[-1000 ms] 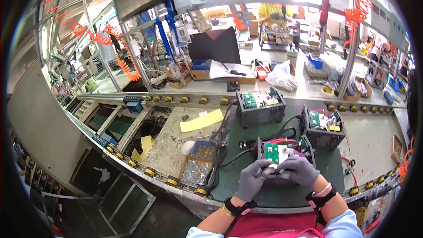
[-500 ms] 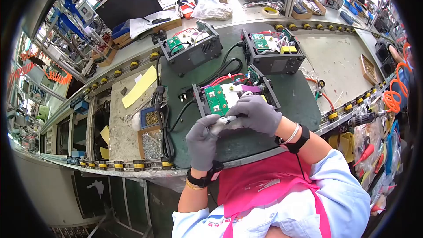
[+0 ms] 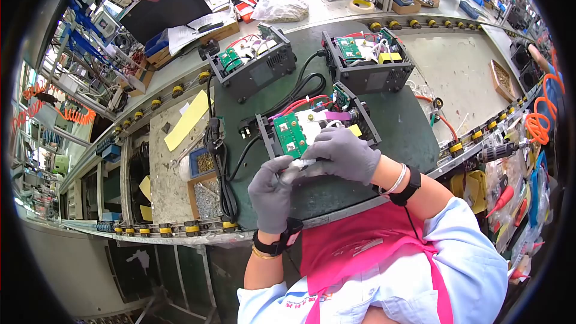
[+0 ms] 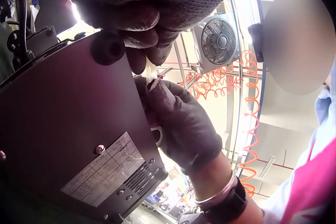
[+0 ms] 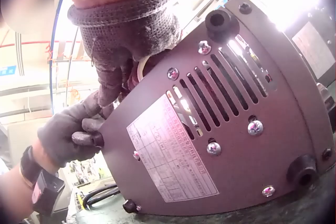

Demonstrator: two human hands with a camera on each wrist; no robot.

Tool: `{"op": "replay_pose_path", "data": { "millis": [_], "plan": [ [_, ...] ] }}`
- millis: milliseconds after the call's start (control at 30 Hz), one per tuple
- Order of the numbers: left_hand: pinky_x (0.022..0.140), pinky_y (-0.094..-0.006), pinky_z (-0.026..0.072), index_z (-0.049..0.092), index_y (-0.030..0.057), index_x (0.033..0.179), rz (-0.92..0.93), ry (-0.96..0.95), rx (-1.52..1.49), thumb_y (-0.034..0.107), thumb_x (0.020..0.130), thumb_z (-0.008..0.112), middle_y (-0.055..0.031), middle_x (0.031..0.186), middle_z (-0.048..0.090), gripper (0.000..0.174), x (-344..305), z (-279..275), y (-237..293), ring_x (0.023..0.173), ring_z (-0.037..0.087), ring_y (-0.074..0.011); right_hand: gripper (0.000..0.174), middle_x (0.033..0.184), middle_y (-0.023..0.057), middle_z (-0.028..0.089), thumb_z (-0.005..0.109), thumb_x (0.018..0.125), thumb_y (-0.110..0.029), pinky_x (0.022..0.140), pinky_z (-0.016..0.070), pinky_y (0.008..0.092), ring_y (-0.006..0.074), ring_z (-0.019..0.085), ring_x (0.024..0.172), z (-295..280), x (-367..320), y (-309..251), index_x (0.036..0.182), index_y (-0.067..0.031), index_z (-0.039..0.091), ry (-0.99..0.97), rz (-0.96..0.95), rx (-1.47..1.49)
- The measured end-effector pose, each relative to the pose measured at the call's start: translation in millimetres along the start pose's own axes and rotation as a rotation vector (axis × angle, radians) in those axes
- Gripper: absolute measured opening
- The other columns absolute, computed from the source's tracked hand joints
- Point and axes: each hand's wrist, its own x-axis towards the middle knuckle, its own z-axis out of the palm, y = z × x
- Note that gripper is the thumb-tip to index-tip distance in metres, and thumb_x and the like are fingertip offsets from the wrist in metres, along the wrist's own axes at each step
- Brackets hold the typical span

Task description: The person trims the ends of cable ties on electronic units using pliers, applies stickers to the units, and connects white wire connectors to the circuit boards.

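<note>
Both hands wear grey gloves and meet at the near edge of an open-topped electronic unit (image 3: 268,137). My left hand (image 3: 270,195) pinches a small white piece (image 3: 302,163) between thumb and fingers. My right hand (image 3: 345,153) holds the same piece from the other side, its fingers bent over the unit's edge. Inside the unit are a green circuit board (image 3: 289,135), red wires and a purple strip (image 3: 338,116). Both wrist views show the dark casing (image 5: 252,182) with its label (image 5: 170,150), screws and rubber feet. Gloved fingers hide much of the white piece.
Two similar open units (image 3: 255,71) (image 3: 372,78) stand behind on the green mat (image 3: 396,138). Black power cables (image 3: 225,186) lie to the left, near small-parts boxes (image 3: 207,197) and yellow paper (image 3: 189,121). Rollers (image 3: 192,228) line the bench edge; a coiled orange hose (image 3: 537,129) hangs right.
The head view has swung downward and to the right, bringing the apron and sleeves into sight. Both hands stay together at the unit's near edge, with only small finger shifts in the last half second.
</note>
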Motion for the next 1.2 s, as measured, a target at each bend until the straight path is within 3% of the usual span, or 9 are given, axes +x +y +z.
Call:
{"op": "replay_pose_path", "data": {
  "millis": [367,467,567,867,967,1033,1133,1200],
  "plan": [
    [0.073,-0.0223,0.0491,0.064,-0.0045,0.105,-0.006,0.01,0.001,0.014,0.088,0.072,-0.0051,0.092,0.066,0.026,-0.8,0.9,1.4,0.083,0.059,-0.0084,0.029,0.083,0.0077,0.064,0.073,0.075,-0.035,0.08,0.0463,0.0411,0.0291,0.063,0.087,5.1,-1.6,3.8,0.092,-0.0124,0.068,0.004,-0.014,-0.026],
    [0.055,-0.0166,0.0368,0.065,-0.0003,0.105,0.056,0.038,0.043,0.011,0.089,0.07,0.0031,0.083,0.059,0.02,0.4,4.5,-0.3,0.065,0.046,-0.0003,0.029,0.083,0.0078,0.064,0.073,0.075,-0.035,0.08,0.0464,0.0409,0.0293,0.064,0.086,7.6,-1.6,6.0,0.092,-0.0123,0.068,0.003,-0.011,-0.012],
    [0.054,-0.0165,0.0356,0.065,0.0001,0.104,0.014,0.051,0.052,0.012,0.088,0.071,0.0037,0.081,0.059,0.02,-1.1,2.2,1.6,0.063,0.045,-0.0001,0.028,0.083,0.0079,0.064,0.073,0.075,-0.035,0.079,0.0464,0.0407,0.0295,0.064,0.085,8.1,-2.1,6.3,0.091,-0.0121,0.068,0.005,-0.014,-0.017],
    [0.056,-0.017,0.0378,0.065,-0.0009,0.104,0.047,0.008,0.217,0.014,0.088,0.072,0.0028,0.08,0.059,0.023,0.0,-0.9,0.3,0.064,0.046,-0.0006,0.027,0.082,0.0079,0.063,0.073,0.076,-0.034,0.076,0.0479,0.0409,0.0291,0.064,0.084,5.5,-1.0,4.7,0.089,-0.0111,0.067,-0.011,-0.037,-0.042],
    [0.064,-0.0242,0.049,0.068,-0.0022,0.097,0.085,0.044,0.222,0.02,0.084,0.076,-0.0058,0.078,0.067,0.027,1.2,1.5,2.1,0.069,0.059,-0.0093,0.027,0.081,0.0079,0.062,0.073,0.075,-0.033,0.074,0.0496,0.0404,0.0285,0.063,0.083,7.9,0.3,4.9,0.087,-0.0102,0.066,-0.004,-0.083,-0.098],
    [0.063,-0.024,0.0489,0.067,-0.0024,0.098,0.119,0.044,0.262,0.021,0.084,0.076,-0.0062,0.078,0.067,0.028,0.0,7.0,4.4,0.069,0.059,-0.0094,0.026,0.081,0.0081,0.061,0.073,0.075,-0.033,0.073,0.0506,0.04,0.0281,0.063,0.083,9.5,0.6,4.8,0.085,-0.0097,0.065,0.011,-0.108,-0.126],
    [0.063,-0.0237,0.0487,0.067,-0.0031,0.098,0.137,0.023,0.261,0.023,0.084,0.076,-0.0062,0.078,0.067,0.03,0.9,6.7,2.3,0.069,0.06,-0.009,0.04,0.077,0.0093,0.061,0.075,0.075,-0.034,0.069,0.0503,0.0399,0.029,0.063,0.078,12.4,-1.5,8.9,0.106,-0.0109,0.065,0.082,-0.156,-0.119],
    [0.063,-0.0233,0.0485,0.067,-0.0035,0.097,0.093,-0.013,0.213,0.022,0.085,0.075,-0.006,0.079,0.067,0.03,2.3,3.9,2.5,0.07,0.06,-0.0085,0.054,0.075,0.0082,0.061,0.076,0.074,-0.033,0.067,0.0501,0.0381,0.0271,0.064,0.074,4.3,2.5,-1.2,0.121,-0.0114,0.059,0.019,0.035,0.025]
  ]
}}
